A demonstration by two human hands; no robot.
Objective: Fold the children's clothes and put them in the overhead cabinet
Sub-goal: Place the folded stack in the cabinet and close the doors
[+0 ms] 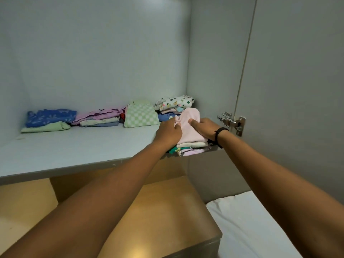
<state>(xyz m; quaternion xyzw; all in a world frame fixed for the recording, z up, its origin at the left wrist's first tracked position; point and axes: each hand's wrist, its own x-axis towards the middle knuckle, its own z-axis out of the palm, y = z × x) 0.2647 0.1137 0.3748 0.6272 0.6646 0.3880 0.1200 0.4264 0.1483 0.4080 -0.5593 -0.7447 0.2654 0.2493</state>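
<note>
Pink folded top (189,125) partly under both hands, lower stack (188,148) half-hidden.

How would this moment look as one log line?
stage: placing | both hands on pink garment atop front stack | cabinet shelf | door open

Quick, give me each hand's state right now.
Left hand: fingers curled on the pink garment atop the front stack, gripping its edge.
Right hand: open, pressing flat on the pink garment.

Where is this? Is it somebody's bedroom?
Probably a bedroom. An open cabinet holds folded children's clothes, its door hinge shows at the right, and white bedding lies below.
</note>
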